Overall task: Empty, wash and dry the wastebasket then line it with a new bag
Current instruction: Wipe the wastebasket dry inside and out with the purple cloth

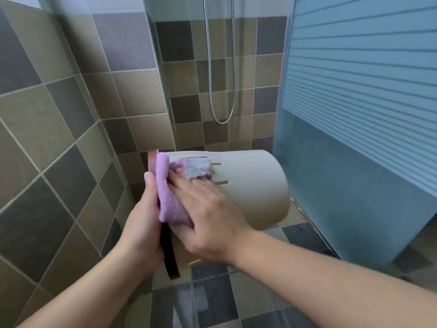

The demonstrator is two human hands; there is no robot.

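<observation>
I have the wastebasket (248,185) held up off the floor, tipped on its side with the closed bottom pointing away to the right and the open rim toward my left hand (142,223). That left grip is curled around the rim, thumb up along its edge, holding the basket steady. My right hand (208,216) lies flat on the basket's outer wall, fingers straight, pressing the purple cloth (170,202) against it; the cloth folds over the rim between my 2 hands, and a paler grey corner of it sits just past my right fingertips. Beside those fingertips I can see 3 narrow slots cut in the wall. Beyond the grip a shower hose (222,91) hangs against the tiled wall (59,114), and a frosted shower door (366,91) stands to the right.
</observation>
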